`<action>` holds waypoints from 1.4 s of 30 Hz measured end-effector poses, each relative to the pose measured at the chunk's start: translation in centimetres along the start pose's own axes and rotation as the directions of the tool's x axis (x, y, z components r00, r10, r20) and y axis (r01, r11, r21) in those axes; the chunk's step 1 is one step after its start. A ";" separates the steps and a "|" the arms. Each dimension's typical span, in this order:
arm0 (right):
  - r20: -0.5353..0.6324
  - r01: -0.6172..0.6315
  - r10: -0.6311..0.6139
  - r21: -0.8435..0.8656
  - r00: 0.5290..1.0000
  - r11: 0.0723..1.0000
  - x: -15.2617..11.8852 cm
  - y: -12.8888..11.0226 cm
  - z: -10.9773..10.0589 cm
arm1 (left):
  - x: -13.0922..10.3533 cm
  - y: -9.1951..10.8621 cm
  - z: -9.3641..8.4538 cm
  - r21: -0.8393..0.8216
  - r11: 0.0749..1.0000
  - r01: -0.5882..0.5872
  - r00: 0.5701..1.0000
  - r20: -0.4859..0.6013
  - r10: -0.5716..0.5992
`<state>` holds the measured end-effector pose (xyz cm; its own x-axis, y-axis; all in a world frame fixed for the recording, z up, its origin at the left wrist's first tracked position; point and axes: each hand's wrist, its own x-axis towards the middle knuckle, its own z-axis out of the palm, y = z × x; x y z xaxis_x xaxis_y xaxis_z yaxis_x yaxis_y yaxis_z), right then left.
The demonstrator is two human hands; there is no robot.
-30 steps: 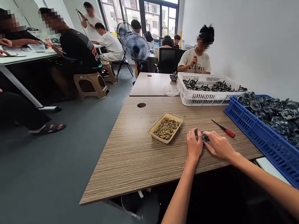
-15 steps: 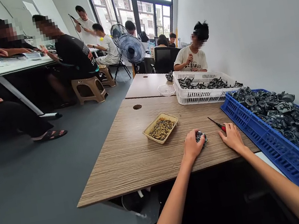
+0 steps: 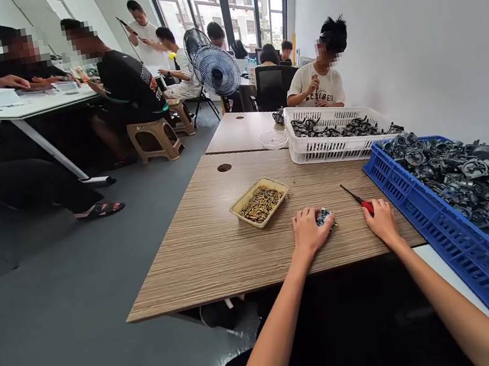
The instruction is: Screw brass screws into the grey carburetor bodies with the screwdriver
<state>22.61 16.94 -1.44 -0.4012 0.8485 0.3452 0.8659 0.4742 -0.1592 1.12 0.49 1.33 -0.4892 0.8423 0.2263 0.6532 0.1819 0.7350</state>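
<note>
On the wood-grain table (image 3: 197,235), my left hand (image 3: 310,231) rests against a small metal part (image 3: 323,216), its thumb apart from the other fingers and lying along the part's near side. My right hand (image 3: 381,222) is closed on the red handle of a screwdriver (image 3: 366,206), whose dark shaft points away to the upper left. A cream tray (image 3: 236,209) full of small brass pieces (image 3: 261,203) stands to the left, beyond my left hand. Part of the metal piece is hidden by my left hand.
A blue crate (image 3: 426,220) heaped with metal parts stands at the right. Behind it is a white basket (image 3: 331,152) of similar parts. A clear dish (image 3: 273,139) lies at the far side, and a person (image 3: 317,85) sits beyond the basket.
My left hand has spread a little, showing more of its fingers beside the metal part. My right hand now covers the screwdriver's handle from nearer its end. The whole view has shifted slightly.
</note>
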 end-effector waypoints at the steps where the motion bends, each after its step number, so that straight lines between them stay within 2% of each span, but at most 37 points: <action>1: -0.003 0.005 -0.005 0.000 1.000 1.000 0.1 0.1 0.1 | 0.0 0.1 -0.1 0.015 1.000 0.005 1.000 0.001 -0.005; 7: -0.024 0.022 -0.022 0.002 0.999 1.000 0.3 0.4 0.3 | -0.2 0.5 -0.2 0.122 0.992 0.042 0.999 -0.030 -0.039; 14: -0.026 0.019 -0.019 -0.010 0.999 1.000 0.3 0.3 0.2 | -0.1 -0.2 0.0 0.097 0.994 0.042 0.999 -0.037 -0.038; 17: -0.017 0.013 -0.013 -0.019 1.000 1.000 0.4 0.2 0.1 | -0.2 0.2 -0.1 0.114 0.992 -0.047 0.997 -0.062 0.054; 20: -0.012 0.008 -0.008 -0.026 1.000 1.000 0.5 0.1 0.0 | -0.5 2.0 0.2 0.223 0.958 -0.180 0.977 -0.072 0.200; 22: -0.011 0.007 -0.007 -0.028 1.000 1.000 0.6 0.0 -0.1 | -0.6 3.6 0.9 0.330 0.906 -0.266 0.958 -0.013 0.286; 24: -0.009 0.007 -0.007 -0.026 1.000 1.000 0.6 0.0 -0.1 | -0.5 4.8 1.6 0.437 0.839 -0.325 0.944 0.095 0.316; 26: -0.006 0.002 -0.002 -0.022 1.000 1.000 0.7 0.0 -0.1 | 0.0 5.1 2.2 0.518 0.797 -0.311 0.950 0.173 0.258; 28: -0.007 -0.009 0.009 -0.014 1.000 1.000 0.7 0.0 0.0 | 0.8 4.5 2.2 0.536 0.792 -0.292 0.955 0.214 0.207; 31: -0.011 -0.026 0.026 0.007 1.000 1.000 0.7 0.0 0.2 | 2.1 2.8 1.5 0.468 0.828 -0.309 0.947 0.229 0.224; 33: -0.007 -0.034 0.035 0.024 0.999 0.999 0.7 0.0 0.3 | 2.9 1.7 0.8 0.374 0.888 -0.267 0.961 0.176 0.215; 35: 0.001 -0.039 0.039 0.041 0.999 0.998 0.7 0.0 0.3 | 3.7 1.0 0.2 0.203 0.967 -0.156 0.986 0.087 0.141; 37: 0.008 -0.042 0.042 0.054 0.999 0.998 0.6 0.1 0.2 | 4.2 0.3 -0.2 0.017 1.000 -0.009 1.000 0.015 0.009; 39: 0.014 -0.044 0.043 0.064 0.999 0.997 0.6 0.1 0.1 | 4.5 -0.2 -0.6 -0.054 0.996 0.072 0.997 -0.016 -0.073; 42: 0.022 -0.044 0.042 0.075 0.999 0.996 0.6 0.1 -0.1 | 4.5 -1.1 -1.2 -0.069 0.993 0.100 0.994 -0.040 -0.103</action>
<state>22.51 17.48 -1.19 -0.3708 0.8725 0.3182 0.8576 0.4532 -0.2433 -2.47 3.44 2.29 -0.5765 0.7982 0.1748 0.5593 0.2295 0.7966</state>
